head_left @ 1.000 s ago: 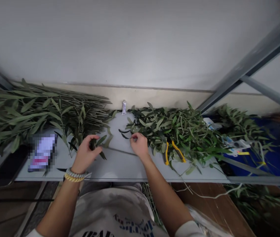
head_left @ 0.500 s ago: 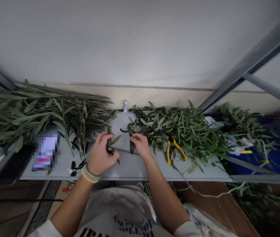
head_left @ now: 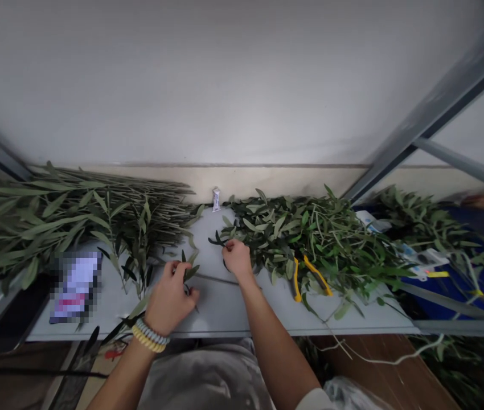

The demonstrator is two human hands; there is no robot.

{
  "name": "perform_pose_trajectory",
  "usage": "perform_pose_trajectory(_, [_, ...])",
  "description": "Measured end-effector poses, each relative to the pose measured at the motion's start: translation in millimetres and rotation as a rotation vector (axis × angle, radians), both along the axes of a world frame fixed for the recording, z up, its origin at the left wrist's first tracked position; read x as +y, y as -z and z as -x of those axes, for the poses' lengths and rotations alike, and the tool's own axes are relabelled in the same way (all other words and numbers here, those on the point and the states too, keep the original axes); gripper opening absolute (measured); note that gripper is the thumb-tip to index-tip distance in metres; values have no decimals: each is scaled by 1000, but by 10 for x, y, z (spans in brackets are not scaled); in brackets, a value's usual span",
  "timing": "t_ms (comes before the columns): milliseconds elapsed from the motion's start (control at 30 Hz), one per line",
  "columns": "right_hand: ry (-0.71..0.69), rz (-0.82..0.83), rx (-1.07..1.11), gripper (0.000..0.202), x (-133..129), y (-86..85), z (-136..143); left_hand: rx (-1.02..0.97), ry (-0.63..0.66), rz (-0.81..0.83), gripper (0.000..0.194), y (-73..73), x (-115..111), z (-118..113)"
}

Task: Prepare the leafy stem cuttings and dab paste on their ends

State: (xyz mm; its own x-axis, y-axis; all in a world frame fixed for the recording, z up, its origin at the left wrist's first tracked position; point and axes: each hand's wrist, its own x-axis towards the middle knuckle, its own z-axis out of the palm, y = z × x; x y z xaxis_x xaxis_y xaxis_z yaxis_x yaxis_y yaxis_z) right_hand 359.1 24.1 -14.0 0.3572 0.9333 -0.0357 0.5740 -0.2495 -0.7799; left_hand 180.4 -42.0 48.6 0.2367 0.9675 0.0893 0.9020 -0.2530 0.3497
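My left hand (head_left: 168,300), with coiled bands on its wrist, is curled around a small leafy sprig (head_left: 191,272) above the grey table (head_left: 216,313). Green leaves poke out past its fingertips. To the right and slightly farther back, my right hand (head_left: 238,259) is closed in a pinch at the left edge of a heap of leafy cuttings (head_left: 276,222). A bit of dark leaf (head_left: 225,265) shows under its fingers, mostly hidden. Just beyond it lie more dark leaves (head_left: 215,240).
Long leafy branches (head_left: 75,199) are stacked at the back left. Yellow-handled pliers (head_left: 296,282) lie partly under the right heap. A small tube (head_left: 216,200) is by the wall, a blurred-out phone (head_left: 77,287) at left. Metal frame bars (head_left: 396,145) rise at right.
The view has tilted up a little. My right hand has turned over toward the heap's edge, and the long dark leaf it held is now mostly hidden. My left hand keeps its sprig.
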Motion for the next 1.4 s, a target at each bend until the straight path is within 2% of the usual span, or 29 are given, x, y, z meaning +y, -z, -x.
perform_pose_trajectory(133, [-13, -44, -70, 16, 50, 5, 18, 43, 45, 89, 38, 85, 68, -38])
perform_pose_trajectory(267, [-43, -117, -136, 18, 215, -59, -13, 20, 70, 145, 39, 92, 77, -53])
perform_pose_trajectory(500, [-194, -228, -263, 31, 982, -218, -22, -69, 42, 198, 40, 8, -37, 101])
perform_pose_trajectory(633, [-263, -208, -325, 42, 1308, -165, 45, -121, -6, 186, 44, -33, -74, 202])
perform_pose_trajectory(800, [-305, -161, -391, 48, 1470, -52, 63, -185, -23, 176, 43, -50, -55, 267])
perform_pose_trajectory(933, [-294, -169, -435, 45, 1489, -39, 49, -216, -22, 161, 43, -38, -22, 280])
perform_pose_trajectory(1033, [-286, -195, -458, 43, 1420, -96, 43, -222, -22, 150, 43, -39, 4, 292])
perform_pose_trajectory(1267, [-351, -444, -436, 42, 950, -327, -55, -235, -14, 165, 42, -57, 47, 297])
perform_pose_trajectory(1400, [-388, -398, -387, 32, 740, -292, -91, -255, 48, 221, 41, -34, -14, 223])
